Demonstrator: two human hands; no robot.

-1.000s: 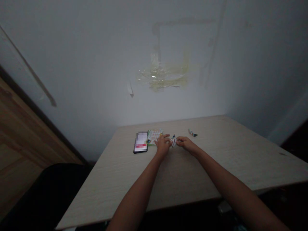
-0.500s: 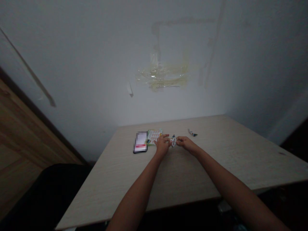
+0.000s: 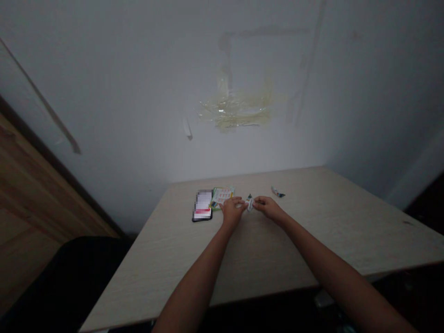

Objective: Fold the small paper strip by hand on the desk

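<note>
A small folded piece of printed paper (image 3: 249, 203), white with a dark pointed tip, lies between my two hands on the table. My left hand (image 3: 232, 212) has its thumb and index fingertips closed at the paper's left edge, while its other fingers extend over the corner of a printed leaflet (image 3: 224, 194). On the right side, the thumb and bent fingers of my right hand (image 3: 268, 206) pinch the same paper. Fingertips cover both its side edges, so the exact grip is partly hidden.
A phone (image 3: 203, 206) with a lit, blurred screen lies left of the leaflet. Behind my right hand is another narrow folded paper strip (image 3: 278, 192). The pale wooden table (image 3: 294, 259) meets a wall (image 3: 138, 115) with peeling tape. A dark object (image 3: 79, 277) stands at the left.
My left hand has lowered slightly, its fingers drawn closer together, uncovering more of the leaflet. My right hand has shifted slightly left; the folded paper stays between both hands.
</note>
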